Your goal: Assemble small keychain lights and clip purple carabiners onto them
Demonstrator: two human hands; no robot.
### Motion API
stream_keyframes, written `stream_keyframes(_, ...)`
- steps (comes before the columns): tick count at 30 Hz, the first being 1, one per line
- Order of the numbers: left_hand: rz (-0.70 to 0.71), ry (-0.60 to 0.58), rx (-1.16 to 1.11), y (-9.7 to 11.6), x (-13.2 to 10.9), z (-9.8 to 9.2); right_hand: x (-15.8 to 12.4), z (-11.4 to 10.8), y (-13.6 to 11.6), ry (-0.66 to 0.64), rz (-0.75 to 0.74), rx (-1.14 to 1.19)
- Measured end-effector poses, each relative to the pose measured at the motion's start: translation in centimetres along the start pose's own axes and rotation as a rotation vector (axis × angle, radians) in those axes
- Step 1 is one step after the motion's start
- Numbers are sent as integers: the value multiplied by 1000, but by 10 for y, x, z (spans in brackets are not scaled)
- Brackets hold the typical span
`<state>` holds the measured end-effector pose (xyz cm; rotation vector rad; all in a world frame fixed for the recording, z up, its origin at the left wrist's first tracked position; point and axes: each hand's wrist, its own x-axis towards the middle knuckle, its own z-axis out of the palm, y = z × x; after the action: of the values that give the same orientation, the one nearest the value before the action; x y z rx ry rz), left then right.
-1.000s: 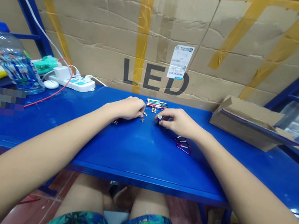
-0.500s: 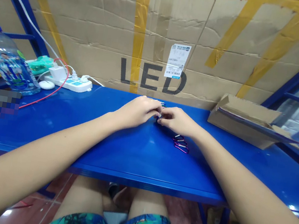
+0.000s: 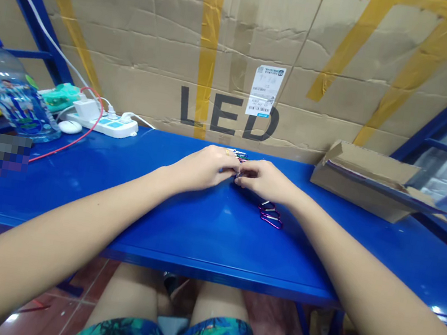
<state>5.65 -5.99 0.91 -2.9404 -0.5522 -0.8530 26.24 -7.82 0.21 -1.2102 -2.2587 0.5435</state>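
hands (image 3: 266, 179) meet at small dark object (image 3: 237, 176) near carabiners (image 3: 270, 217)

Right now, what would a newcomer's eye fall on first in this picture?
Probably the big LED letters on the cardboard behind the blue table. Near its far edge, the left hand and right hand meet at a small, mostly hidden item, purple clips lying nearer the wearer. A blue-capped bottle sits far left.

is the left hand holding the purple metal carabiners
No, the purple metal carabiners lie on the glossy blue table, on the near side of the right hand.
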Motion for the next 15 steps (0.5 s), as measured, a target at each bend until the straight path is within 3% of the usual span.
stream_keyframes(6, -8, -40, -20, 1, 0, -5, 0, -1, 2, -22, -2, 0)
stream_keyframes(10, -141, -36, 120, -10, -2, -5, 0, -2, 1, -31, 17, -26)
stream_keyframes(15, -287, -245, 287, -31, -7, -3, -1, -2, -3, -37, 26, -41)
